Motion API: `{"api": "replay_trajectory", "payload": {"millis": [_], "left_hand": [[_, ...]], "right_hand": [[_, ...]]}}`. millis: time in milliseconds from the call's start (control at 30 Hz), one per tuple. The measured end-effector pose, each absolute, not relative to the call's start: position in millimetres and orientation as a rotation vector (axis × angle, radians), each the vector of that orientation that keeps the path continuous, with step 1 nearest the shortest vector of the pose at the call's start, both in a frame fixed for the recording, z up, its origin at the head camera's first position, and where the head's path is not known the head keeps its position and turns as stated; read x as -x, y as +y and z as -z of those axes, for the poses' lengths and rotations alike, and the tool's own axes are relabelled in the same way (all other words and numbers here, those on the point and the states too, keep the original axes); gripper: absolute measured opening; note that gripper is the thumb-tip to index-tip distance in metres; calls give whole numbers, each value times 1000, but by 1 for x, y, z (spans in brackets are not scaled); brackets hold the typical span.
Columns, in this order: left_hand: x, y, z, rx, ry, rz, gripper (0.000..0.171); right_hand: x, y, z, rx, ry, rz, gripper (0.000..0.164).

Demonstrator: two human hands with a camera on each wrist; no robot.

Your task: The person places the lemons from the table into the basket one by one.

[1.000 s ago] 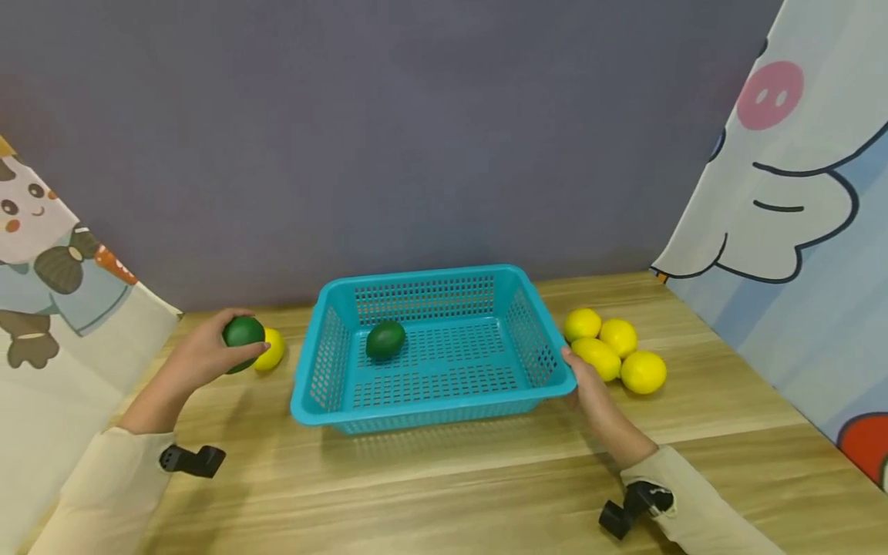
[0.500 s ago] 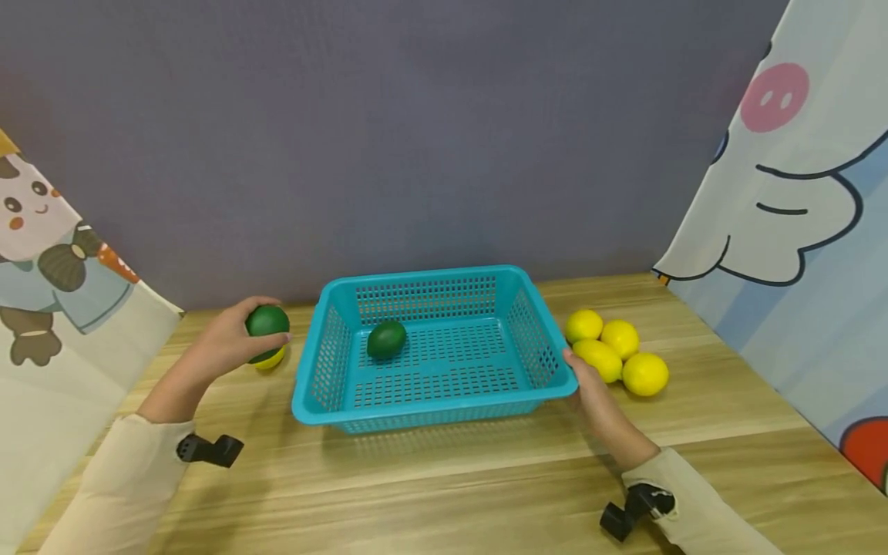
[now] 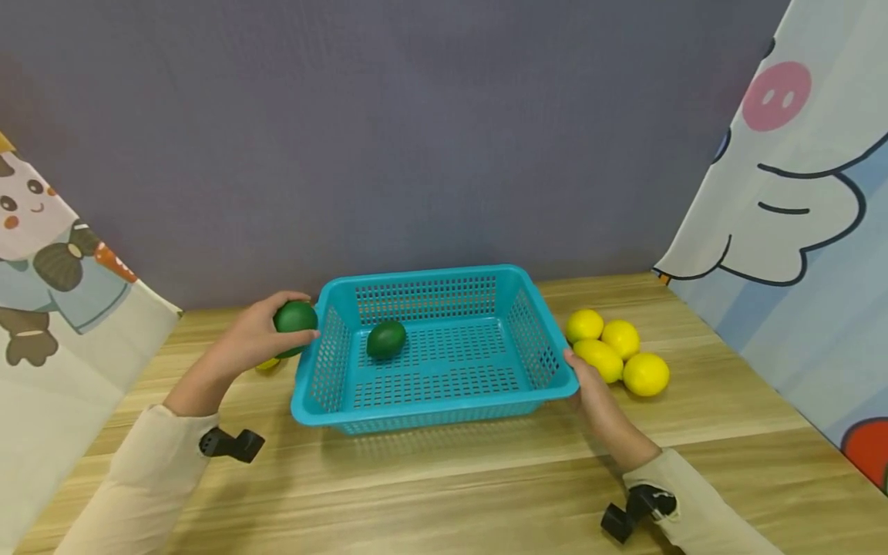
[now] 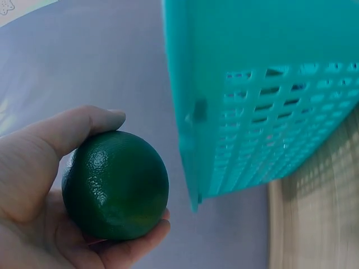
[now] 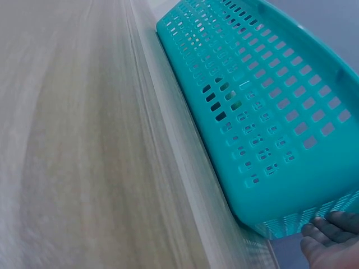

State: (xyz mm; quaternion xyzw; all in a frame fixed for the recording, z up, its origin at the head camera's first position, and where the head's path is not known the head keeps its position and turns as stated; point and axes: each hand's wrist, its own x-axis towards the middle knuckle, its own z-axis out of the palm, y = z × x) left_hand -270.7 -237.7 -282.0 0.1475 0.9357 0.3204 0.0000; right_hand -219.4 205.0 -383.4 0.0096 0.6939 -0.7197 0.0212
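Note:
In the head view my left hand [image 3: 244,339] holds a dark green lime [image 3: 294,322] between thumb and fingers, right beside the left rim of a turquoise plastic basket [image 3: 444,406]. The left wrist view shows the lime [image 4: 115,185] as round, with glossy dimpled skin, apart from the basket wall [image 4: 202,129]. A second green lime [image 3: 385,340] lies on the basket floor, toward the left. My right hand [image 3: 597,401] grips the basket's near right corner, thumb at the rim, while the right wrist view shows its fingers [image 5: 331,230] against the outer end wall.
Several yellow lemons [image 3: 599,359] lie grouped on the wooden table [image 3: 430,493], just right of the basket. Behind my left hand a yellow fruit [image 3: 267,364] is mostly hidden. A grey panel [image 3: 444,139] stands at the back, with printed cartoon cloths at both sides.
My left hand has carried the green lime rightward to the basket's left rim, now covering most of the yellow fruit behind. My right hand and the basket have stayed in place.

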Motion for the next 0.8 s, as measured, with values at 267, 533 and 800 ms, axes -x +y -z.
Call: {"api": "replay_trajectory", "payload": {"millis": [267,533,800], "left_hand": [[271,-223,285,-526,2859,-1072,66],[271,-208,290,-541,2792,-1119,66],[274,-195,298,-609,2763,-1150,61]], "right_hand": [[220,205,383,-18,2158,2232,61],[220,205,385,31,2148,2238,61],[220,205,386,25,2200,2214,61]]}}
